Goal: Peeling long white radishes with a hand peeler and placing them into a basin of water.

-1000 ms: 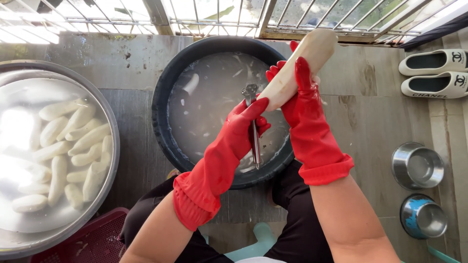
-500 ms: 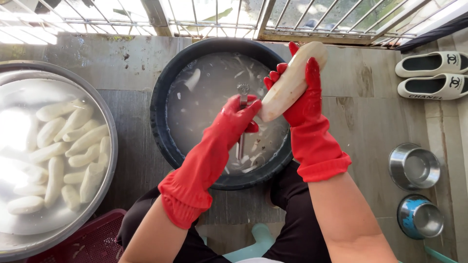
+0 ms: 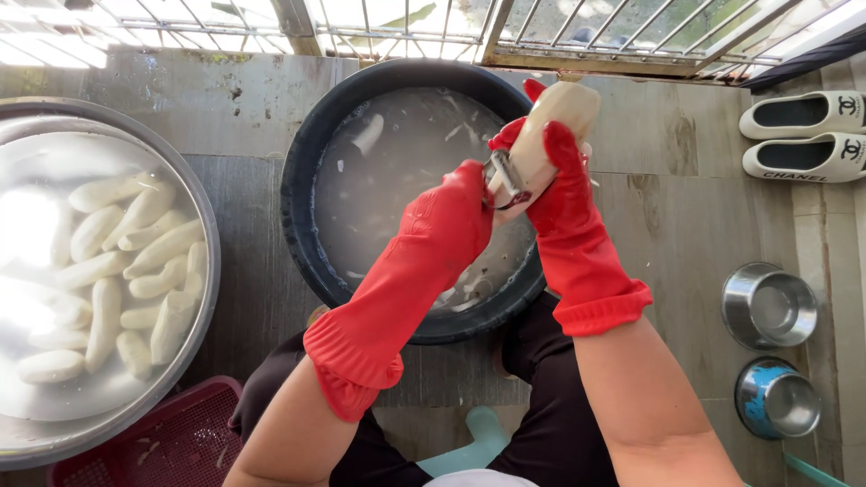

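Observation:
Both my hands wear red rubber gloves. My right hand (image 3: 552, 171) grips a long pale peeled root (image 3: 552, 122), tilted up over the far right rim of a black basin (image 3: 302, 194) of cloudy water with floating peel scraps. My left hand (image 3: 454, 216) holds a metal peeler (image 3: 505, 179), and its blade lies against the lower part of the root.
A large steel basin (image 3: 203, 212) at the left holds several peeled white roots in water. A red plastic basket (image 3: 176, 442) sits at the lower left. Two small steel bowls (image 3: 769, 311) and white slippers (image 3: 803, 135) lie at the right. Window bars run along the top.
My left hand turned the peeler from hanging down over the water to blade-up against the root. My right hand drew the root slightly lower and nearer.

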